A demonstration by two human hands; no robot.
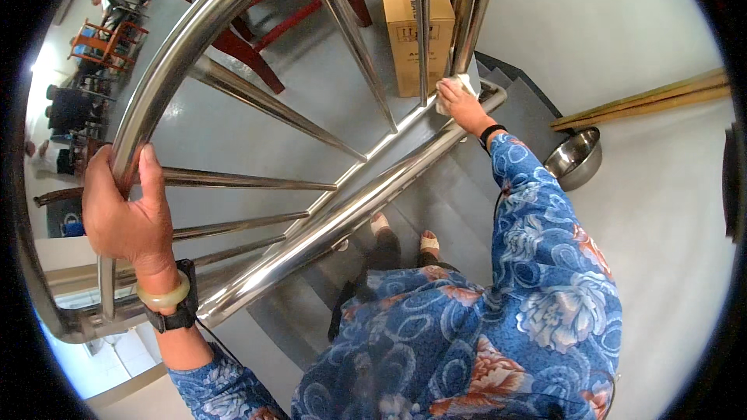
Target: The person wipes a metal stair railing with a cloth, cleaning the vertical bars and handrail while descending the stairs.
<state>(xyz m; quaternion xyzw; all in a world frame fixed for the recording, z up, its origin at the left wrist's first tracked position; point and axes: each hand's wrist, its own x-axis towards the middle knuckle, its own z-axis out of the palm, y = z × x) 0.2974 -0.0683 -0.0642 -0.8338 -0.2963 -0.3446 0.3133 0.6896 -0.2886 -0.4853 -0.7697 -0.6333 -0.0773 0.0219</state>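
Observation:
My left hand is wrapped round the curved stainless steel handrail at the left. A bangle and a black strap circle that wrist. Up ahead to the right, my right hand presses a white cloth against the base of the railing, near the foot of the thick upright post. Several metal balusters fan out between the top rail and the lower rail. A second, lower handrail runs slantwise beneath my right hand. Part of the cloth is hidden by my fingers.
Grey stairs lie under my feet and turn up beyond the right post. Past the railing stand a cardboard box and dark red wooden furniture. A steel bowl and bamboo poles rest by the white wall. People sit far left.

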